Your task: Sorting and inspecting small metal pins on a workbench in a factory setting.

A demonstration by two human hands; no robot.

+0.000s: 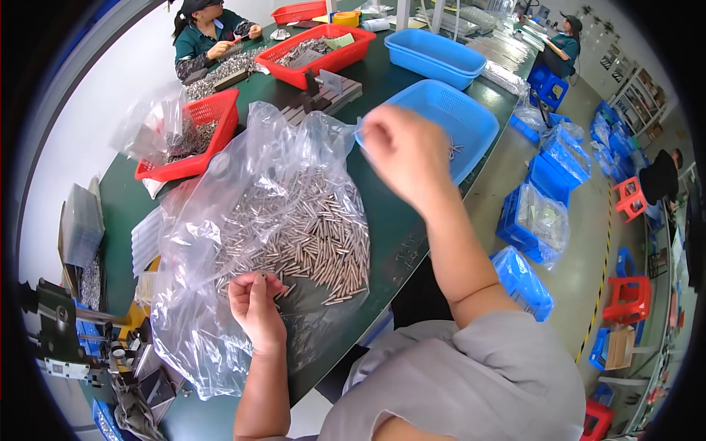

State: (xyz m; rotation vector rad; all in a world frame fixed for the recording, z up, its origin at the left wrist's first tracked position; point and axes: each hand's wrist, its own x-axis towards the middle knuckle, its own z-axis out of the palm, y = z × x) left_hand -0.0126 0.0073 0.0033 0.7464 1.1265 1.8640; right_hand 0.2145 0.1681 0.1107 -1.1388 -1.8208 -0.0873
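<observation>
A heap of small silvery metal pins (334,253) lies in a large clear plastic bag (195,294) spread on the green table. At the heap's near edge my left hand (257,309) is closed in a pinch. A small dark pin end shows at its fingertips, and another pin lies beside the fingers. My right hand (404,147) hangs over the left side of a light blue plastic basket (478,125), its fingers curled and smeared by motion. Whether it holds anything is hidden. Several pins (454,149) lie in that basket.
Another blue basket (434,55) stands behind. Red baskets of metal parts (220,121) sit on the table's far side, near a metal fixture (323,92). A co-worker (209,37) handles parts at the far left. Blue crates (540,213) stand on the floor to the right.
</observation>
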